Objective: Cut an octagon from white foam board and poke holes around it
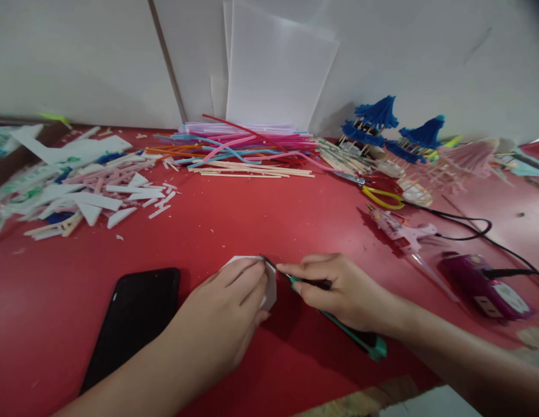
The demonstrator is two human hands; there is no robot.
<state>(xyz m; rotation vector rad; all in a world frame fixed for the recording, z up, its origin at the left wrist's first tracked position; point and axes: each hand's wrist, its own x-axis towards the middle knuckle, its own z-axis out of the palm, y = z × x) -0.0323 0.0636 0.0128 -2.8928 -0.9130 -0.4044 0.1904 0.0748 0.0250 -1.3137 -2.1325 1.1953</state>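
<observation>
Near the front middle of the red table, a small white angular piece point(270, 292) lies mostly covered by my left hand point(234, 307), whose fingers press on it and curl round its edge. My right hand point(343, 292) grips a green utility knife point(349, 331) with the index finger stretched along its front. The knife's blade points to the upper left and touches or nearly touches the piece's upper right edge. A black phone point(134, 318) lies left of my left hand.
White scraps point(93, 200) cover the back left. Coloured sticks point(252, 142) lie at the back. Blue-topped models point(373, 121), yellow-handled scissors point(384, 198), a glue gun point(399, 231) with its cable and a purple power socket point(486, 286) stand or lie right.
</observation>
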